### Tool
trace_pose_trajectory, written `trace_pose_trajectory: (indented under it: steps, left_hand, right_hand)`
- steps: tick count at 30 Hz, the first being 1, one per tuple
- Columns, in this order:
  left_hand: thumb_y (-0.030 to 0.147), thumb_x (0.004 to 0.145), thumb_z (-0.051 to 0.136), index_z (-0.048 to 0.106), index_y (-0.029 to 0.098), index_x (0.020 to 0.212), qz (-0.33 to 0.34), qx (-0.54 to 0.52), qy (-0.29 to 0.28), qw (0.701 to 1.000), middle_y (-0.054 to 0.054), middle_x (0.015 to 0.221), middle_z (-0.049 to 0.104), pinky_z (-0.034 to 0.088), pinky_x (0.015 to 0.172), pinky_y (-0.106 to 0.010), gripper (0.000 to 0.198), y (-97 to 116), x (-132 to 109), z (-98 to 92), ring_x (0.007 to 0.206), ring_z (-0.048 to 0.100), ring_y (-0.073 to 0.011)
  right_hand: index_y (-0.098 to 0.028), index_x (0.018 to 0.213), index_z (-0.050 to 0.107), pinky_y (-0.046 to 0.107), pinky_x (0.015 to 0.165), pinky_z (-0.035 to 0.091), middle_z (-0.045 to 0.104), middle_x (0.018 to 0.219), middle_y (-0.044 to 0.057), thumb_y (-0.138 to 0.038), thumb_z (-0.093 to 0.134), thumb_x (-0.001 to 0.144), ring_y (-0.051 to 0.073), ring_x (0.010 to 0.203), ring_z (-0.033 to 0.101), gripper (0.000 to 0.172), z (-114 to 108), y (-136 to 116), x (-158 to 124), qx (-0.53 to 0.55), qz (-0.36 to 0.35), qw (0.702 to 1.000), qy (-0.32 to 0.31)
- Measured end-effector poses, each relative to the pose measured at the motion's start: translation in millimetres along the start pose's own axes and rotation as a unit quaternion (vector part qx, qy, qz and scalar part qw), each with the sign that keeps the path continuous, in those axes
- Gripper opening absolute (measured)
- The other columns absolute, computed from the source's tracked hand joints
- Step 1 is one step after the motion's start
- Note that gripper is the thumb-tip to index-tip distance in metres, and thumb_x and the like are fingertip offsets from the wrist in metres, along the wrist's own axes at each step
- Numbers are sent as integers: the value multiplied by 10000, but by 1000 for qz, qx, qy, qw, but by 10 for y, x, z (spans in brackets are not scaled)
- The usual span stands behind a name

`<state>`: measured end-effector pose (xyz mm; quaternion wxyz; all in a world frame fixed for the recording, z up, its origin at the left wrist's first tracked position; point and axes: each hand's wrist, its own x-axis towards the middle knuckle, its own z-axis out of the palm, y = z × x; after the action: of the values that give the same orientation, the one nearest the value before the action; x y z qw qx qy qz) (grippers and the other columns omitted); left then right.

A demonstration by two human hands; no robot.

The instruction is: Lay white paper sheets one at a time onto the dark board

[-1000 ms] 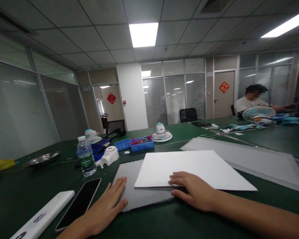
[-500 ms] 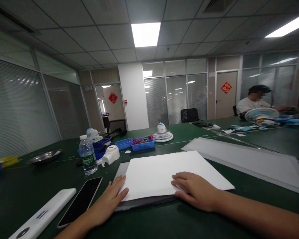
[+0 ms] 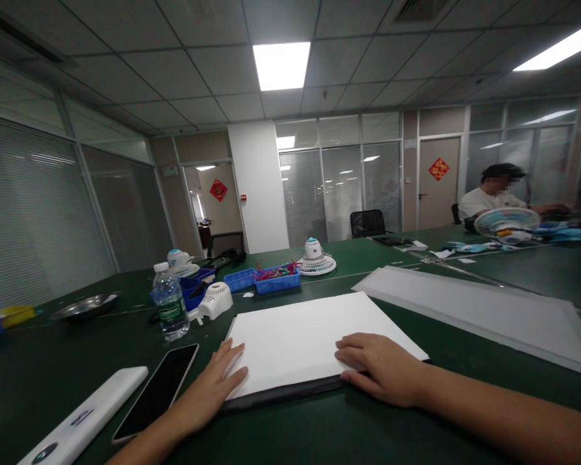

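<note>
A white sheet (image 3: 295,336) lies on top of a dark flat stack (image 3: 285,392), whose edge shows along the front. My left hand (image 3: 217,381) rests at the sheet's left front corner, fingers spread, holding nothing. On the right part of the sheet lies my right hand (image 3: 380,368), palm down with fingers stretched out and the thumb apart. A dark phone (image 3: 157,391) is left of my left hand, beside a long white device (image 3: 87,413).
A water bottle (image 3: 171,303), a white plastic part (image 3: 216,300) and blue trays (image 3: 278,281) stand behind. A metal dish (image 3: 87,305) is at left. Translucent sheets (image 3: 484,316) lie at right. A person (image 3: 489,197) sits beyond, near a fan part (image 3: 507,223).
The white sheet has shifted left and now covers the grey strip that showed at the stack's left side. My hands have barely moved.
</note>
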<state>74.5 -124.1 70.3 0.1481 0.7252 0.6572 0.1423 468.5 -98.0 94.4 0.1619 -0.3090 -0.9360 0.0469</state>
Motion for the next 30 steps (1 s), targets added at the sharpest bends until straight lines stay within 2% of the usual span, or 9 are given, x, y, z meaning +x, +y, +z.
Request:
trace_pose_trajectory:
  steps: [3,9,15,17,20,23,25,28,30]
  left_hand:
    - [614,955,388,368,158,1538,-2,10,5,1000,-143,1655,189,227,1222,-536,741,40,-10,-24,1524,159,-317]
    - [516,929,415,471,107,1476,-5,57,24,998,-160,1633,282,233,1229,-531,686,126,-48,-44,1513,237,-334]
    - [534,956,350,460,122,1488,-2,85,35,996,-133,1609,359,257,1229,-522,681,121,-76,-37,1493,315,-316]
    - [606,964,321,453,141,1495,0,88,34,996,-120,1612,352,253,1229,-528,718,102,-74,-10,1500,296,-317]
    - [705,944,313,419,155,1516,8,93,30,995,-114,1625,318,228,1235,-537,801,74,-72,43,1512,251,-328]
    - [740,931,310,383,158,1533,17,102,22,994,-110,1640,273,201,1244,-527,840,57,-80,69,1523,202,-331]
    - [748,930,303,374,162,1537,20,107,15,994,-113,1644,257,191,1246,-526,847,59,-92,59,1525,187,-332]
    - [757,930,281,369,162,1539,25,113,10,993,-122,1645,247,190,1244,-532,856,86,-117,21,1526,189,-334]
    - [754,934,265,358,156,1542,22,119,4,993,-127,1648,239,188,1245,-524,859,114,-133,-3,1528,187,-328]
  right_hand:
    - [-195,1376,619,464,1077,444,588,1438,148,-548,438,987,319,1304,549,555,-27,8,-13,20,-2,999,-31]
    - [-217,1418,580,495,1115,413,552,1479,139,-529,449,986,323,1354,509,550,-38,25,-26,24,0,998,-50]
    - [-234,1342,643,436,1101,436,610,1422,104,-512,431,1002,266,1320,545,488,-44,104,-14,39,-19,999,-13]
    - [-253,1321,654,406,1123,415,624,1407,75,-512,416,1008,234,1325,538,470,-49,318,10,2,17,999,28]
    - [-261,1354,624,397,1176,337,589,1446,66,-506,419,997,226,1366,488,479,-82,855,-13,-86,132,984,79]
    - [-169,1440,541,501,1200,258,435,1561,165,-518,467,950,324,1460,347,607,-138,1475,-187,-128,256,953,97]
    - [-139,1454,521,604,1164,258,372,1585,219,-602,505,895,411,1485,261,726,-166,1829,-359,-145,348,922,92]
    - [-112,1453,517,707,1039,332,452,1493,308,-762,444,844,513,1388,386,893,-171,2200,-576,-152,467,868,72]
    - [-93,1485,466,686,985,384,506,1426,339,-802,387,842,509,1310,485,961,-151,2341,-645,-155,504,848,61]
